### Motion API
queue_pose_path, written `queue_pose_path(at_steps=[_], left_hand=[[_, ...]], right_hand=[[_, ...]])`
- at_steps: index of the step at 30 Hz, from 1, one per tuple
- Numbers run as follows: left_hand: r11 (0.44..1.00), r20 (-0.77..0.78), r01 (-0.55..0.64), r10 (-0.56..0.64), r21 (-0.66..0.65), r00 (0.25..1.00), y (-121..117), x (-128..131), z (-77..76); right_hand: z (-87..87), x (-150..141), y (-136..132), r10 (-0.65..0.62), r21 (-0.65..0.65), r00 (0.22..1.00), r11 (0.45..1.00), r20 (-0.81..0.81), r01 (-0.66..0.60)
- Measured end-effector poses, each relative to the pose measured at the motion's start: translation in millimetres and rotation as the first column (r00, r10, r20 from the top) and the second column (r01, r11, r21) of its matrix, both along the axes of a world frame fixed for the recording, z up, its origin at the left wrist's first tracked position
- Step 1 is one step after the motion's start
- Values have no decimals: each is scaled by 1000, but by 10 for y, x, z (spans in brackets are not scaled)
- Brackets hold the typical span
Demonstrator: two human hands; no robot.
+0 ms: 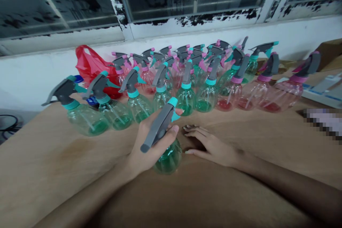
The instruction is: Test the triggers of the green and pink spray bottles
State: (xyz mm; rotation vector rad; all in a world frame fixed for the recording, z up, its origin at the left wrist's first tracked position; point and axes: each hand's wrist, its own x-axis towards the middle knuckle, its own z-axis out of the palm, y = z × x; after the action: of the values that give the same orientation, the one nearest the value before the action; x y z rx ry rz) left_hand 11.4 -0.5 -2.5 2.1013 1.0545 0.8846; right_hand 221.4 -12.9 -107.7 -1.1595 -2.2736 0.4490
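Note:
My left hand (149,146) is wrapped round the neck of a green spray bottle (169,158) at the near middle of the table. This bottle has a grey trigger head with a turquoise nozzle, and the fingers partly hide its collar. Just to the right, my right hand (211,146) rests low over the table, fingers apart and holding nothing. It does not touch the bottle. Beyond both hands stands a front row of spray bottles, among them a green one (186,101) with a turquoise collar and a pink one (229,96) with a pink collar.
More pink and green spray bottles crowd behind the front row. A red plastic bag (92,64) lies at the back left of the wooden table (48,156). A cardboard box (330,55) and a blurred-out flat object (324,121) are at the right. Windows line the back wall.

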Motion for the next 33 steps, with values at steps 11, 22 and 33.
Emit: queue_pose_path(at_steps=[11,22,33], left_hand=[[1000,0,-8,8,-16,1000,6,-8,-9],[1000,21,0,0,6,1000,-7,5,63],[999,-35,-30,31,34,999,-20,20,102]], right_hand=[[-16,-2,1,7,8,1000,1000,2,-7],[-28,7,8,16,-7,1000,1000,-22,-16],[-40,0,2,4,3,1000,1000,-6,-4]])
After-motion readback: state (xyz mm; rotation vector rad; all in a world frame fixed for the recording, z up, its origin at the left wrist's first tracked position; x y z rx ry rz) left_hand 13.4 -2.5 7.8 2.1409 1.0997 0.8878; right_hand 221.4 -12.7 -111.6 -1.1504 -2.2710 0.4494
